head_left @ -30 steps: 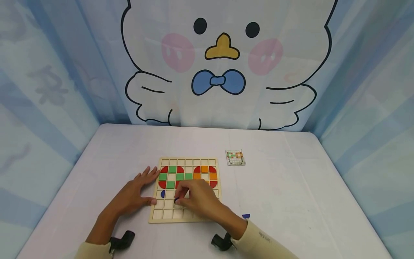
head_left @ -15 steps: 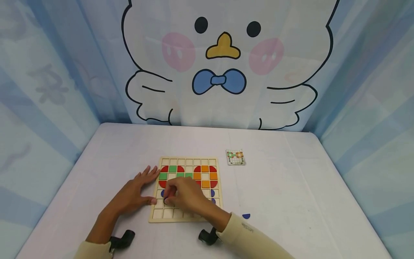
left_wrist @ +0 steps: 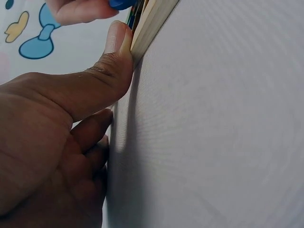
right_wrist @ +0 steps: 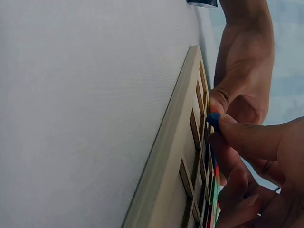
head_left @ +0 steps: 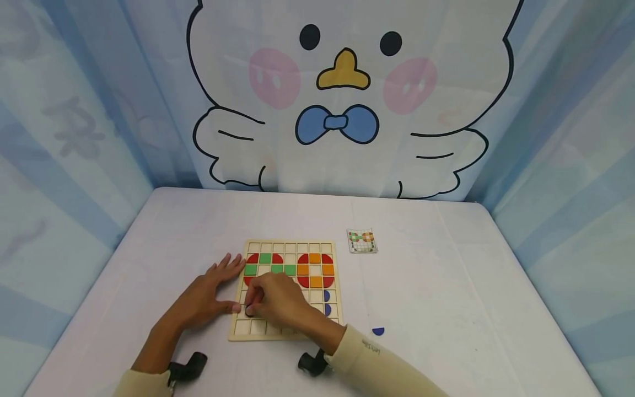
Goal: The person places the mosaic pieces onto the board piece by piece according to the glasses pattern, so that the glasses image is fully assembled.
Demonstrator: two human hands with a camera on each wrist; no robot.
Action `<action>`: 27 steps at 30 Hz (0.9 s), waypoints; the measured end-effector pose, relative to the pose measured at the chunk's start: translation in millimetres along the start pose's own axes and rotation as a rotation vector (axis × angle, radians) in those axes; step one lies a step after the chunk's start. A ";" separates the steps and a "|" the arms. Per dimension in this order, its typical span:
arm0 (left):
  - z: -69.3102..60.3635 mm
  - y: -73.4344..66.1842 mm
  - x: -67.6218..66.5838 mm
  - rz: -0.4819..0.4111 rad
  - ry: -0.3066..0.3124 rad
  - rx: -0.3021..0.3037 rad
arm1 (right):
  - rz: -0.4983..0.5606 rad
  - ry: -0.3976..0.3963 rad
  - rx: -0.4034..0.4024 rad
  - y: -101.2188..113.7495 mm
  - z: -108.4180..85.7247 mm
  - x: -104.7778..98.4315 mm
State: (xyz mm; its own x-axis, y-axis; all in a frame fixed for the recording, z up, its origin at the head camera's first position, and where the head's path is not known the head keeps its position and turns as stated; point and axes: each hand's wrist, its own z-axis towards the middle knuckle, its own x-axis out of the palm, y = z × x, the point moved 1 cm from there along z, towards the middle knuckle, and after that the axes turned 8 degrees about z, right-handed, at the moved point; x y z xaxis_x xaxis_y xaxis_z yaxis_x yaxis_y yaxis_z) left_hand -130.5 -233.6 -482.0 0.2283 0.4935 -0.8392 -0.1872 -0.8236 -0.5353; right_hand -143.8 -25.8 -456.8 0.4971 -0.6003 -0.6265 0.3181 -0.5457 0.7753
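Note:
A wooden grid board (head_left: 258,327) lies on the table, its upper rows filled with red rounded tiles, green squares and orange squares (head_left: 315,258). My left hand (head_left: 205,292) rests at the board's left edge, fingers spread and thumb touching the rim. Over the lower left cells, my right hand (head_left: 280,298) pinches a small blue tile (right_wrist: 213,122) between thumb and fingertips. That tile also shows as a blue piece (left_wrist: 122,4) in the left wrist view; its full outline is hidden. Two blue half-round tiles (head_left: 327,296) sit in the board's right column.
One loose blue half-round tile (head_left: 378,331) lies on the table right of the board. A small pattern card (head_left: 362,241) lies beyond the board's upper right corner. A printed curtain (head_left: 337,165) stands behind the table.
My right hand has moved left across the board with the blue tile, uncovering the right column's blue half-rounds and now covering the left one. My left hand has stayed in place.

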 end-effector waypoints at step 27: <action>1.1 1.2 1.4 -0.025 -0.012 0.023 | -0.089 -0.036 0.022 2.3 1.1 2.1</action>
State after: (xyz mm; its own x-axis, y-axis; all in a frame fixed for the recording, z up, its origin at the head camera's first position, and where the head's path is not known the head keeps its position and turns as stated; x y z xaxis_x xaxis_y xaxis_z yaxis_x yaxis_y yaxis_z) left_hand -131.4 -233.6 -483.9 0.2217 0.5175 -0.8264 -0.2031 -0.8044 -0.5582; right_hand -142.8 -28.9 -456.4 0.4382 -0.5693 -0.6956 0.3414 -0.6104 0.7147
